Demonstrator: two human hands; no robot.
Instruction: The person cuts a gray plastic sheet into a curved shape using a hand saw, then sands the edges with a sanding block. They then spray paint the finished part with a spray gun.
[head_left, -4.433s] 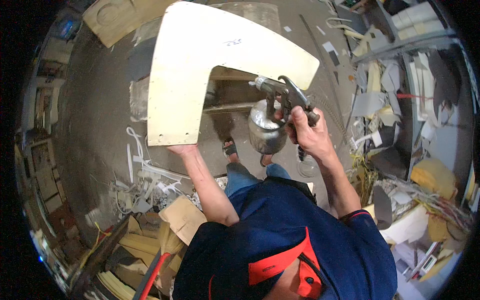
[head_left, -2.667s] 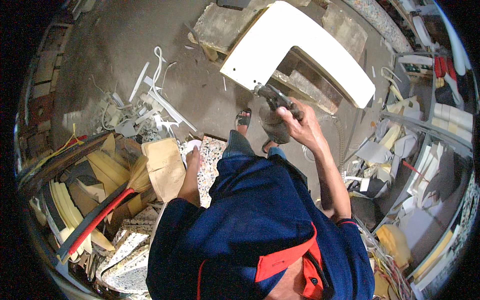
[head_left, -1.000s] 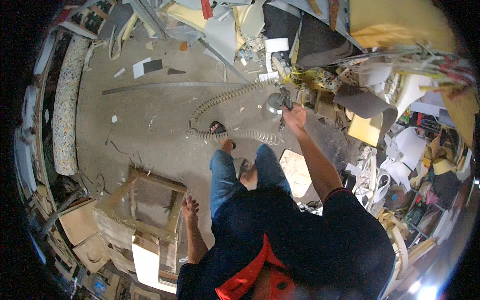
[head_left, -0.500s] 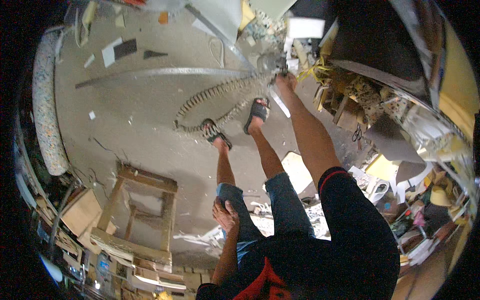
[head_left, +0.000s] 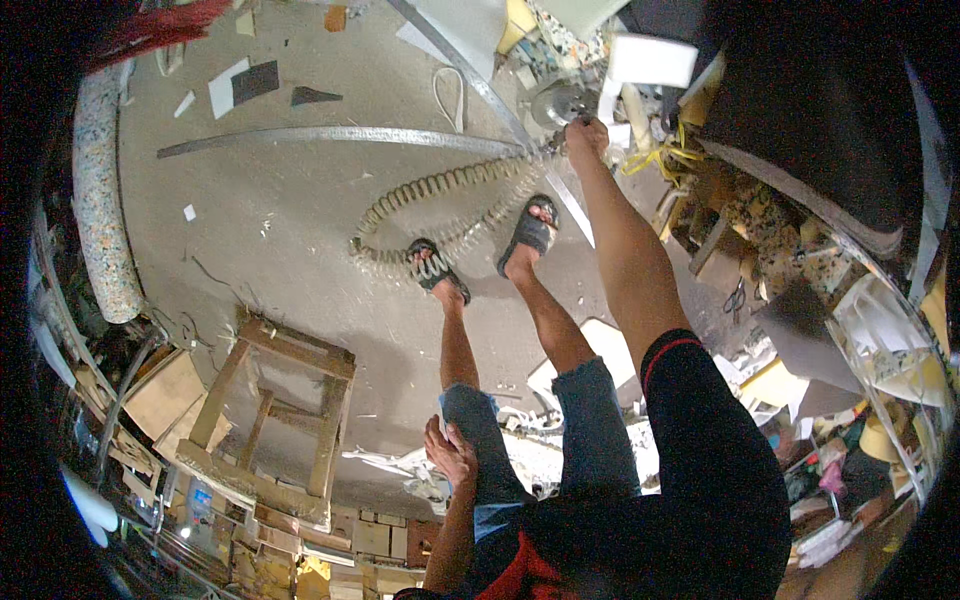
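My right hand [head_left: 588, 138] is stretched far forward, its fingers wrapped round what looks like a spray gun [head_left: 565, 103] with a round grey cup. A coiled air hose [head_left: 440, 185] runs from beside that hand in a long loop over the floor and across my left sandal [head_left: 440, 272]. Part of the gun is hidden by my fingers. My left hand [head_left: 452, 455] holds nothing; its fingers are extended and apart beside my left thigh. Close to the right hand lie a long metal strip [head_left: 330, 138] and a white sheet piece [head_left: 655, 62].
A wooden stool frame [head_left: 335, 430] stands at the left. Behind it leans a speckled foam roll [head_left: 105, 200]. Foam scraps, yellow cord [head_left: 660, 155] and scissors [head_left: 735, 297] crowd the right. Dark and grey offcuts [head_left: 256, 84] lie on the far floor.
The view has shifted slightly. My left hand has lifted a little off the thigh, fingers straighter. My right hand keeps its grip at the hose's end, with the round cup now plainer to see.
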